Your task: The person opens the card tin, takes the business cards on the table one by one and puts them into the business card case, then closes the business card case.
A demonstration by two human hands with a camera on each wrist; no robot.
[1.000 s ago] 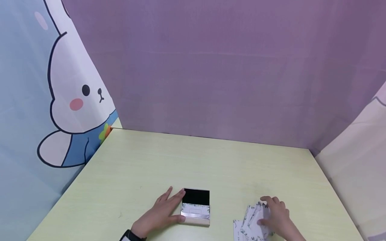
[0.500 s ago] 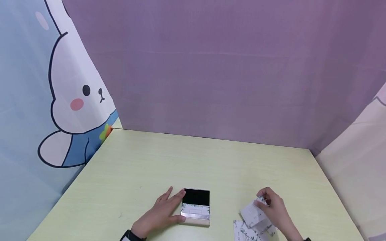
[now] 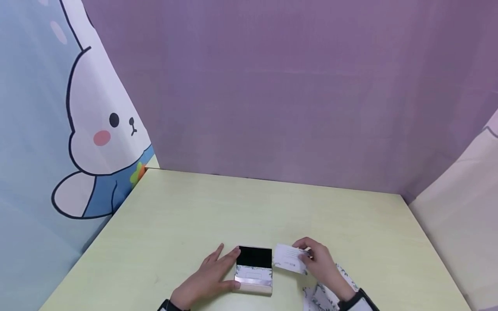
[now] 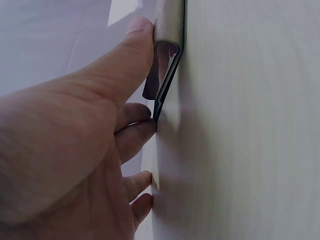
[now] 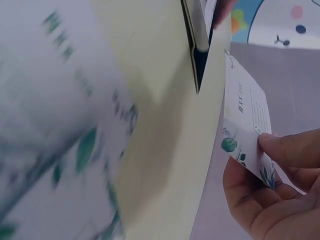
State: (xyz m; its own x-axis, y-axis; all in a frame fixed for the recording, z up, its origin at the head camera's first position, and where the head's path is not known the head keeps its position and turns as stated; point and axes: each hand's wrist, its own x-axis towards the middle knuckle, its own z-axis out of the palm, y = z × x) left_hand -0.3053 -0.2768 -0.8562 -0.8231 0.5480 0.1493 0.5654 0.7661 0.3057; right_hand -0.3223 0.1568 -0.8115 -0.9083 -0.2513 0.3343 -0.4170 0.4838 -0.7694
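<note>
My left hand (image 3: 208,278) lies spread on the bench (image 3: 194,216), thumb and fingertips steadying the left side of the open card case (image 3: 253,270); its black lid stands up at the back and a leaf-printed card sits inside. My right hand (image 3: 320,265) pinches one card (image 3: 288,258) by its right end, held just beside the case's right edge. More leaf-printed cards (image 3: 323,296) lie scattered under my right wrist.
</note>
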